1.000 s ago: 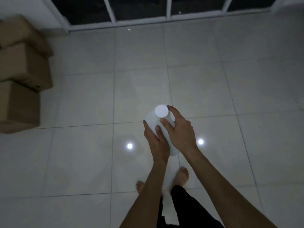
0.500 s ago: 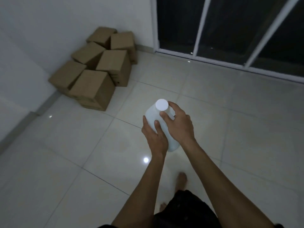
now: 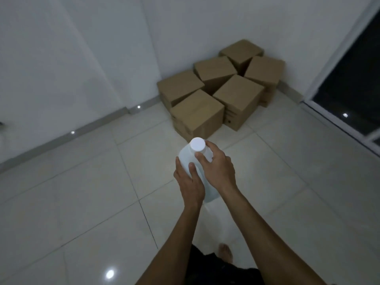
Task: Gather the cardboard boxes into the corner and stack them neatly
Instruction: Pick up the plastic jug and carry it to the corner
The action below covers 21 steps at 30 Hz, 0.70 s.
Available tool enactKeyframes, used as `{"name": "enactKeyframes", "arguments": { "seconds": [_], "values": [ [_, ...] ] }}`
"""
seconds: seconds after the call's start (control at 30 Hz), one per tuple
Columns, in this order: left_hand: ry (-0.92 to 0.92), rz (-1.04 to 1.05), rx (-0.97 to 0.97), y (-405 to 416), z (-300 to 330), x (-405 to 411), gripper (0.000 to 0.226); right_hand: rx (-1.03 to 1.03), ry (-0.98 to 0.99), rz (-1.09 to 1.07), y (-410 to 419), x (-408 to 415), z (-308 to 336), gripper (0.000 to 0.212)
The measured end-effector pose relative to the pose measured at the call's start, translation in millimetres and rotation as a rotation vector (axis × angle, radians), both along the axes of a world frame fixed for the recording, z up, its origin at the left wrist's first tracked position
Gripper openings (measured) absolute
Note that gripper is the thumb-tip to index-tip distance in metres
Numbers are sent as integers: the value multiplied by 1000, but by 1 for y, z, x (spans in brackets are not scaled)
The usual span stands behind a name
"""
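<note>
Left hand (image 3: 190, 182) grips the white jug (image 3: 190, 159); right hand (image 3: 218, 167) pinches its cap (image 3: 197, 144). Boxes (image 3: 220, 91) sit clustered in the corner.

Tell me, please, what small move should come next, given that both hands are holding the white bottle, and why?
Probably set the white bottle down on the tiled floor. The left hand grips its body and the right hand grips near its cap, so neither is free for the cardboard boxes, which sit in the corner askew rather than neatly stacked.
</note>
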State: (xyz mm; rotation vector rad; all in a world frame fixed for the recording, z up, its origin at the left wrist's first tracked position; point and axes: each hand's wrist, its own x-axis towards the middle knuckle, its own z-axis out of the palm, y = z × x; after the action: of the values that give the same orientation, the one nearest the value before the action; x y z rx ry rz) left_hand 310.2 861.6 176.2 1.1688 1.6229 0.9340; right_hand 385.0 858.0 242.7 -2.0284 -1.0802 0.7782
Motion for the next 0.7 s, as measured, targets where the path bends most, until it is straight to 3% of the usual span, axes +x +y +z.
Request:
{"name": "enactKeyframes", "arguments": {
  "seconds": [0.23,0.7],
  "values": [
    [-15,161,21,181,-13,3,58,-8,13,179,196,4,-11,50],
    [12,135,-46,539,-48,-3,68,-67,61,203,559,5,-44,51]
  ]
}}
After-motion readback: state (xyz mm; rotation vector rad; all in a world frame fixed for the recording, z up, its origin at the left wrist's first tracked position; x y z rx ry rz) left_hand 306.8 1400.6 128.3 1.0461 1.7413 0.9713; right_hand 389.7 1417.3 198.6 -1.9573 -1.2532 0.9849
